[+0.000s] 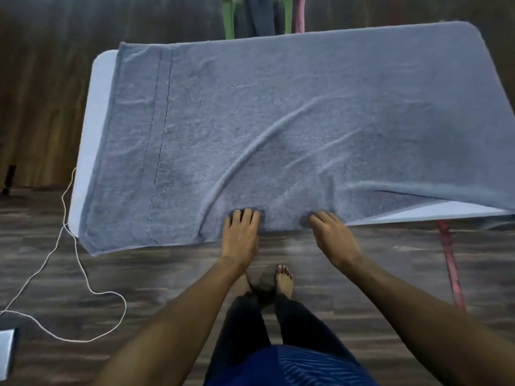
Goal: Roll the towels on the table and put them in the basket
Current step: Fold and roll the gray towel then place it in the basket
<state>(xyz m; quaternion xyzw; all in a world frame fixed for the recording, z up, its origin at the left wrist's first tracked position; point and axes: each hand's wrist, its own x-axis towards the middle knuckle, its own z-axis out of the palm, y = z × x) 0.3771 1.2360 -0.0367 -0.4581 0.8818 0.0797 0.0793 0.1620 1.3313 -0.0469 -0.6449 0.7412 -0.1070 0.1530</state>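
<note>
Presently a large blue-grey terry towel lies spread over almost the whole white desk. Its near-left corner hangs past the edge, and a long curved ridge runs up from the near hem. The person stands at the near side with the left hand and right hand set close together on that hem. Each grip is closed — fingers curled over the towel's edge, bunching it slightly — though the thumbs are hidden, so how firmly the cloth is pinched cannot be told. No basket is in view.

The step in hand looks like starting a fold or the first turn of the roll. The risks come from the cloth itself. Both hands sit near the middle, so the far ends may lag and the roll go crooked. The ridge, and the lifted stretch on the right where bare desk shows, could be rolled in as lumps. A pull toward the body might also drag the overhanging towel onto the wooden floor, near the white cable.
</note>
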